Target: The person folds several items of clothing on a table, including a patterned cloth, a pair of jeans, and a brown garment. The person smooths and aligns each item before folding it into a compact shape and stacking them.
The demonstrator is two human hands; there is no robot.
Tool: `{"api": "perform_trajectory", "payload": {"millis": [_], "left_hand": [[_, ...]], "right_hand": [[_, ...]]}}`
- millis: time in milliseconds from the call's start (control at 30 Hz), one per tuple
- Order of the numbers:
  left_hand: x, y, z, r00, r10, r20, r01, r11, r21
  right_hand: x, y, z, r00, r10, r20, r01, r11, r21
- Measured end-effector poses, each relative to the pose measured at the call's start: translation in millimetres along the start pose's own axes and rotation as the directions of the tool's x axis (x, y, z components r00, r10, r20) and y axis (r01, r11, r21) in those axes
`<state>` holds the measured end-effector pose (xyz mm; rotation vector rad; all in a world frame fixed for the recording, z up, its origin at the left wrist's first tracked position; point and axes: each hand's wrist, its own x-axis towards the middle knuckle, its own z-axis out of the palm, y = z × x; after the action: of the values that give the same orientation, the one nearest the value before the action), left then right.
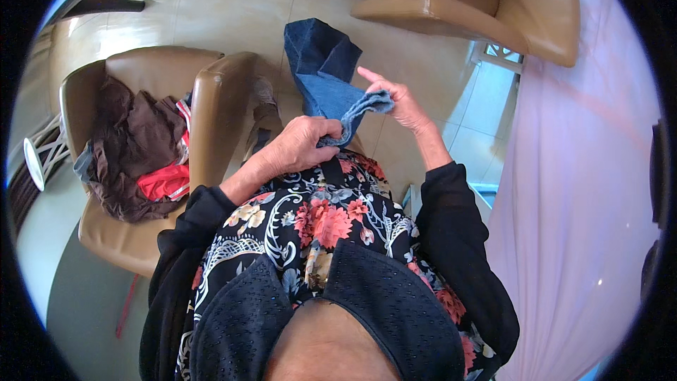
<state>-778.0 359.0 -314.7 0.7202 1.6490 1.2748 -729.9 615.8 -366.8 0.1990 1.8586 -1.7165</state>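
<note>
Head view, largest stuff first: pale pink drape (578,190) down the right side, tiled floor (240,7) up top, and the person's floral black top (331,226) filling the lower middle. One tan armchair (116,236) sits on the person's left with a heap of brown cloth (130,144) on it, plus a bit of bright red cloth (166,182). Another tan chair (465,17) is up at the top right.

Now the denim piece (324,92): it's out in front of the lap, between both hands, darker end stretching away over the floor. Can't tell if that end touches anything.

Left hand (300,144) has its grip closed, thumb and fingers pinching the pale, rough edge (363,107). Right hand (403,104) is at the other end of that edge, index finger sticking out; how firmly that grip has it, if at all, can't be told.

Step in hand looks like working along that edge, imo. Next move probably calls for the left pinch to stay put while the right gets a definite hold and pulls the edge straight.
</note>
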Motion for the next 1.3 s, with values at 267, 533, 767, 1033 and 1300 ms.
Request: {"api": "perform_trajectory", "payload": {"millis": [267,533,767,1033,1300], "left_hand": [[-12.6,10.5,-37.4,0.904,-0.184,-0.386,0.280,0.937,0.209],[-45.9,16.4,-122.5,0.720,0.024,-0.693,0.258,0.918,0.300],[-79.5,101.3,-187.6,0.634,0.419,-0.650,0.201,0.723,0.661],[-46.5,137.3,-184.8,0.676,0.535,-0.507,0.065,0.642,0.764],[-29.7,150.2,-200.3,0.675,0.720,-0.157,-0.217,0.398,0.891]], "right_hand": [[10.9,-76.8,5.3,0.907,-0.367,-0.204,0.354,0.930,-0.099],[52.0,-163.3,-3.7,0.654,-0.700,-0.288,0.661,0.714,-0.232],[101.6,-239.5,48.9,0.437,-0.898,0.053,0.829,0.379,-0.412],[127.1,-265.6,85.3,0.452,-0.891,0.036,0.838,0.411,-0.359],[111.3,-269.9,78.9,0.464,-0.886,0.007,0.810,0.421,-0.408]]}}
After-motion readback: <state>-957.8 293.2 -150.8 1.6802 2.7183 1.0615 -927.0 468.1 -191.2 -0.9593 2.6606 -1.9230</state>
